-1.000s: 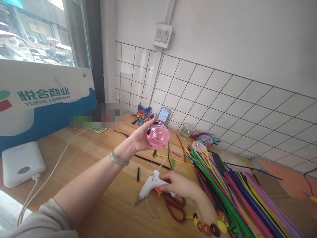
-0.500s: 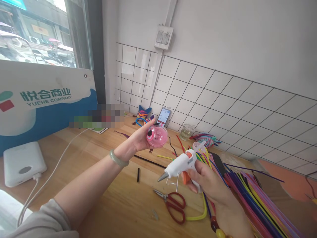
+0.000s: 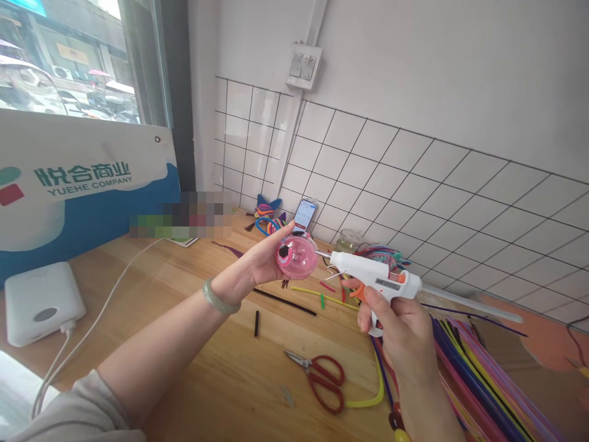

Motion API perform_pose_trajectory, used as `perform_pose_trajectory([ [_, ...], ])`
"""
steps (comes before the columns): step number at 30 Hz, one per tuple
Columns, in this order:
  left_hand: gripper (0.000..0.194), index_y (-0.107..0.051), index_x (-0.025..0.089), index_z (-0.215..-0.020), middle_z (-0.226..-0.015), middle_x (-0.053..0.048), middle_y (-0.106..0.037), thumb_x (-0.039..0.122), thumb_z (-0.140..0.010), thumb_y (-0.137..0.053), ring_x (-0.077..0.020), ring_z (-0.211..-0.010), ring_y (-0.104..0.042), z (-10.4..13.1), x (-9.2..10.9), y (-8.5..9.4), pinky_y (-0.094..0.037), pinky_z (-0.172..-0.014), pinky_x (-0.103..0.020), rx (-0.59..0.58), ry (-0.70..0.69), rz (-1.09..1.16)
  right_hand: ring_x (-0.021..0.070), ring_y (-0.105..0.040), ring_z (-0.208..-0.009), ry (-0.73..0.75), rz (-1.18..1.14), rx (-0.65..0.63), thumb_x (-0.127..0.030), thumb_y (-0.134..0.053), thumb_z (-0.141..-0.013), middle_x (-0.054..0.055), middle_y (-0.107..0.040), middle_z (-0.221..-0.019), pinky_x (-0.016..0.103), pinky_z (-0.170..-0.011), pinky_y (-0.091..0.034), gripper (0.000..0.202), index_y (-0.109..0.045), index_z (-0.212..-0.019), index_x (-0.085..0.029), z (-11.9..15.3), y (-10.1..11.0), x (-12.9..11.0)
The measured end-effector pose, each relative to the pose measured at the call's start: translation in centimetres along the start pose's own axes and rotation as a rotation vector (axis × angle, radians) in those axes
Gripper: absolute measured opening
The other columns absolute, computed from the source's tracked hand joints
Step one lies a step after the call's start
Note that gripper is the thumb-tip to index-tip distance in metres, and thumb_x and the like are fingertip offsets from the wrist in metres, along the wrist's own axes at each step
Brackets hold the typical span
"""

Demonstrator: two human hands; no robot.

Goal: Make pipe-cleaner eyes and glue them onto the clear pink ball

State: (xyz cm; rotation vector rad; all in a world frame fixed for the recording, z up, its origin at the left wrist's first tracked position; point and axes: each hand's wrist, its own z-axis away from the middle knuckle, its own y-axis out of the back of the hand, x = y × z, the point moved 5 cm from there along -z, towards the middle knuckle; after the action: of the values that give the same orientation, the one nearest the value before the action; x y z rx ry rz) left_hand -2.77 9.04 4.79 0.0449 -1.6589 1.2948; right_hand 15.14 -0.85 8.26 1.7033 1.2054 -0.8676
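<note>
My left hand (image 3: 269, 255), stretched out over the table, grips a round, see-through pink container (image 3: 301, 258) by its left side. A pink and black piece (image 3: 284, 253) shows at the container's near left edge. In my right hand (image 3: 398, 325) is a white hot glue gun (image 3: 368, 270) with an orange trigger, a clear glue stick (image 3: 473, 301) jutting from its back. The gun's metal nozzle points left, its tip at or very close to the container's right rim; I cannot tell if they touch.
Red-handled scissors (image 3: 329, 377) lie in front, near a short black piece (image 3: 256, 323). Bundled pipe cleaners (image 3: 478, 368) fill the right side. A phone (image 3: 304, 215), a glass jar (image 3: 350, 239) and a striped fish-like craft (image 3: 265, 207) stand by the wall. A white power bank (image 3: 43, 304) sits left.
My right hand has swung the glue gun up and turned it, so the nozzle now points at the container instead of down toward the table. The container has shifted slightly right.
</note>
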Motion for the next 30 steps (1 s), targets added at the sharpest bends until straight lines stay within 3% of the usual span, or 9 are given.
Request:
perform_pose_trajectory([
  [3,0.043,-0.062,0.016,-0.095,-0.087,-0.006,-0.068,0.055,-0.076,-0.055,-0.0194,-0.074,-0.064,0.0,0.0,0.1,-0.051,-0.070,-0.035,0.061,-0.031,-0.046,0.0117,-0.048,-0.044,0.091,0.124,0.064,-0.038,-0.055,-0.083,0.002,-0.063,-0.060,0.028,-0.049,-0.042,0.024,-0.060,-0.069,-0.018,0.5,0.0,-1.1],
  [7,0.045,-0.063,0.016,-0.091,-0.082,-0.006,-0.067,0.057,-0.074,-0.056,-0.0166,-0.067,-0.063,0.0,-0.2,0.1,-0.049,-0.064,-0.029,0.140,-0.049,-0.145,0.0129,-0.050,-0.047,0.159,0.284,0.123,-0.036,-0.055,-0.083,0.001,-0.059,-0.059,0.027,-0.048,-0.044,0.020,-0.062,-0.081,-0.018,1.1,-0.4,-2.1],
  [11,0.053,-0.064,0.016,-0.092,-0.088,-0.008,-0.068,0.063,-0.071,-0.054,-0.0204,-0.077,-0.064,0.1,-0.5,-0.4,-0.048,-0.064,-0.028,0.106,-0.054,-0.226,0.0136,-0.050,-0.049,0.205,0.396,0.119,-0.037,-0.054,-0.083,0.000,-0.055,-0.057,0.026,-0.049,-0.044,0.022,-0.062,-0.087,-0.017,1.3,-0.7,-2.3],
  [23,0.043,-0.065,0.015,-0.086,-0.076,-0.005,-0.066,0.055,-0.071,-0.061,-0.0154,-0.065,-0.061,0.2,-0.6,-0.6,-0.048,-0.058,-0.026,0.150,-0.050,-0.232,0.0185,-0.061,-0.068,0.384,0.565,0.107,-0.032,-0.055,-0.084,0.008,-0.066,-0.091,0.031,-0.065,-0.049,0.026,-0.057,-0.105,-0.018,1.5,-1.2,-2.1],
  [30,0.046,-0.065,0.014,-0.086,-0.076,-0.005,-0.066,0.056,-0.069,-0.062,-0.0154,-0.066,-0.062,0.4,-0.8,-1.1,-0.050,-0.062,-0.027,0.119,-0.050,-0.221,0.0177,-0.062,-0.068,0.471,0.583,0.112,-0.027,-0.057,-0.083,0.006,-0.067,-0.089,0.029,-0.064,-0.051,0.026,-0.056,-0.108,-0.018,1.7,-1.2,-1.9],
])
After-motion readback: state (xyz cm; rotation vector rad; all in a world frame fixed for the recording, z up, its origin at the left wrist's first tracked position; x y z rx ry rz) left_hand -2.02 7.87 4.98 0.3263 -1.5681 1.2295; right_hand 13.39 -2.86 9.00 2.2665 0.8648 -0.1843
